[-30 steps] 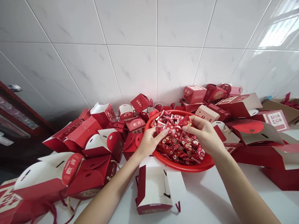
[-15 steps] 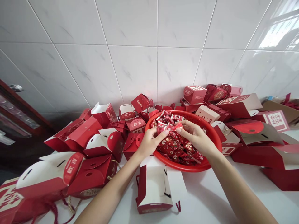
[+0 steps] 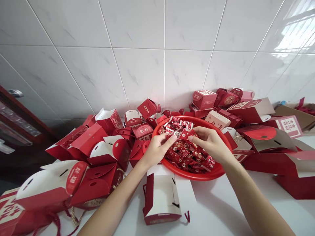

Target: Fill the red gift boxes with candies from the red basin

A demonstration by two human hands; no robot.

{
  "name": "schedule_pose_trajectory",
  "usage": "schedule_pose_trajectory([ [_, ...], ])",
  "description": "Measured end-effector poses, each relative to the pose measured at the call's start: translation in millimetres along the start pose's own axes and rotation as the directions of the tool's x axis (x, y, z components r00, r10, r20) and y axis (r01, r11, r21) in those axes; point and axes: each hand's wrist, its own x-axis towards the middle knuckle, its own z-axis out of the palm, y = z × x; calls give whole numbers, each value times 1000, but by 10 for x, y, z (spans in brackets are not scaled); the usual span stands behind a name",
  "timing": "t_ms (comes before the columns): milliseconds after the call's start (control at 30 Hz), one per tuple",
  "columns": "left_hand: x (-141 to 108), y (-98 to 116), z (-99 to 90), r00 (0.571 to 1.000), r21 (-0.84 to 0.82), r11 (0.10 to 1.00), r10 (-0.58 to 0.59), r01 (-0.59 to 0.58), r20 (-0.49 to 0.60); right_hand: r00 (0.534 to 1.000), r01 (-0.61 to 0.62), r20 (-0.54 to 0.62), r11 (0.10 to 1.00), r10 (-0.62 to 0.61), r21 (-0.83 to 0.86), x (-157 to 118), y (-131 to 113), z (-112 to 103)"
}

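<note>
My left hand [image 3: 158, 147] is closed in a pinch over the left side of a red plastic basin [image 3: 222, 168] full of wrapped candies [image 3: 183, 154]. Between its thumb and fingers is one end of a red-wrapped candy [image 3: 184, 133] with white printing. At the candy's other end my right hand [image 3: 211, 144] pinches too, thumb below and fingers above. Whether a second wrapper lies in either hand, I cannot tell. Just in front of the basin an open gift box [image 3: 163, 196], white inside and dark red outside, stands on the white table with its flap spread to the right.
Several red and white gift boxes [image 3: 97, 188] crowd the left side, some with rope handles. More boxes [image 3: 265, 137] are piled to the right and along the tiled wall [image 3: 137, 75]. A cardboard carton [image 3: 294, 114] sits at the far right.
My hands have stayed over the basin. The wrapped candy between my fingers has turned flatter and shows more of its printed face, with both hands shifting only slightly.
</note>
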Motion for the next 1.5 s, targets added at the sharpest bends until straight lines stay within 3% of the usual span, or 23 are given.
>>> schedule_pose_trajectory([
  [267,-76,222,-64,999,45,999,9,-7,-36,980,-37,-187,985,69,171,6,14,-64],
  [600,-142,355,-48,999,51,998,-48,48,-9,976,-189,-29,908,215,375,6,-69,-39],
  [833,-157,311,-21,1000,94,996,6,-8,23,976,-218,80,912,202,347,-43,33,83],
  [1067,-180,291,-19,999,237,971,35,-38,17,976,-168,181,952,124,254,-65,47,55],
  [1333,-211,389,-6,998,379,925,-25,0,62,976,-177,189,886,104,429,-19,180,80],
  [1433,-333,581,-100,990,558,827,-126,68,66,984,-143,154,915,90,378,-29,142,52],
  [1500,-459,730,-189,965,749,649,-259,134,51,987,-129,130,941,92,311,-55,85,22],
])
